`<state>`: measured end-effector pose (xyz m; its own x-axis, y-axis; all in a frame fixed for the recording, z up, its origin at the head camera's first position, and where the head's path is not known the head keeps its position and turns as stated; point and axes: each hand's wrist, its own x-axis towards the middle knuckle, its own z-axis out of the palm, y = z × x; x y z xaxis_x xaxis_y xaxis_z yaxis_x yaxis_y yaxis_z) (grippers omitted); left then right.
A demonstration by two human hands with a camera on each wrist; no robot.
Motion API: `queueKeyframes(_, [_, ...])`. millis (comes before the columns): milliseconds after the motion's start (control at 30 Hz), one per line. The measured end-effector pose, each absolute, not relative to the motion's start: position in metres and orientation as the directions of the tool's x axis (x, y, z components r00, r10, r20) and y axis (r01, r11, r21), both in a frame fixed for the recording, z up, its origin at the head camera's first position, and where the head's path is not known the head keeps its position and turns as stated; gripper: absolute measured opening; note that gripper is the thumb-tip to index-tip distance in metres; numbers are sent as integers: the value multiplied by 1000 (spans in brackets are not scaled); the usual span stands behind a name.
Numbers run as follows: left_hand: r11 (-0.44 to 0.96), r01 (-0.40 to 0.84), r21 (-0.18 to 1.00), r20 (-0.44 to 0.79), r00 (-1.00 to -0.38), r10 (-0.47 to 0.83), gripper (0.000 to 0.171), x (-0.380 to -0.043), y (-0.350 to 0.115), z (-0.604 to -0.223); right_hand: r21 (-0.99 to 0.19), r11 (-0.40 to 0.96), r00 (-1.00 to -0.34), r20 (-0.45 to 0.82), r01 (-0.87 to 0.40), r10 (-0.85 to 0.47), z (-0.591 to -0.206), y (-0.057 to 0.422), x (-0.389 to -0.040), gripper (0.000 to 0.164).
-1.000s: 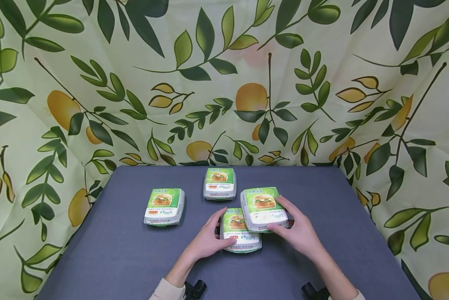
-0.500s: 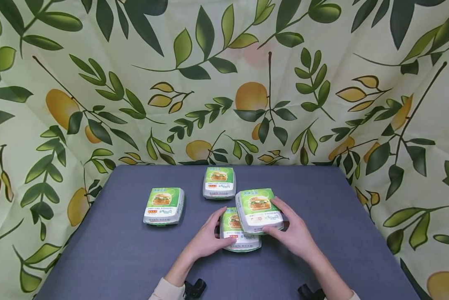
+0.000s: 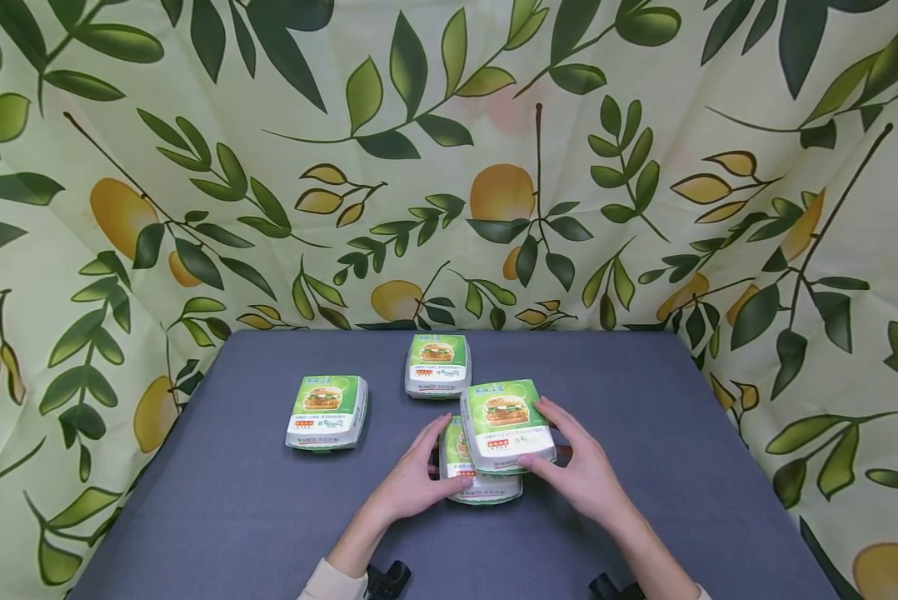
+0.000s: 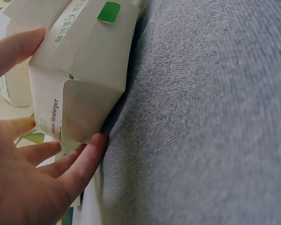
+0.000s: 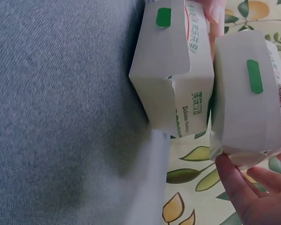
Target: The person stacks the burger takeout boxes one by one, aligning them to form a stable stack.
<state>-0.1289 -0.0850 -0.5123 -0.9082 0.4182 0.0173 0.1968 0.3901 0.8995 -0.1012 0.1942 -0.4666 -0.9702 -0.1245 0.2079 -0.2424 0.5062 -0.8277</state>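
My right hand [image 3: 586, 471] holds a green-and-white hamburger box [image 3: 506, 421] by its right side, thumb at the front corner. That box sits above another hamburger box [image 3: 486, 490] on the table and hides much of its top. In the right wrist view a narrow gap shows between the raised box [image 5: 246, 93] and the lower box [image 5: 166, 61]. My left hand [image 3: 410, 479] grips the lower box at its left side. In the left wrist view, the thumb lies on its upper edge and the fingertips [image 4: 96, 145] touch its side near the cloth.
One more hamburger box [image 3: 326, 412] lies to the left on the dark blue-grey table cloth [image 3: 231, 517]. Another hamburger box [image 3: 437, 367] stands farther back, close behind the raised one. A leaf-and-fruit patterned curtain [image 3: 419, 167] hangs beyond the table's back edge.
My right hand has moved left and slightly nearer with its hamburger box, which now covers more of the lower box. The left hand and the other boxes stay put.
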Motion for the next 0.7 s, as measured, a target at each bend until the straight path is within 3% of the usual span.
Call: queueKeyframes(700, [314, 228, 921, 95, -917, 387, 110, -112, -80, -480, -855, 435, -959, 253, -284, -128, -472, 180, -93, 80])
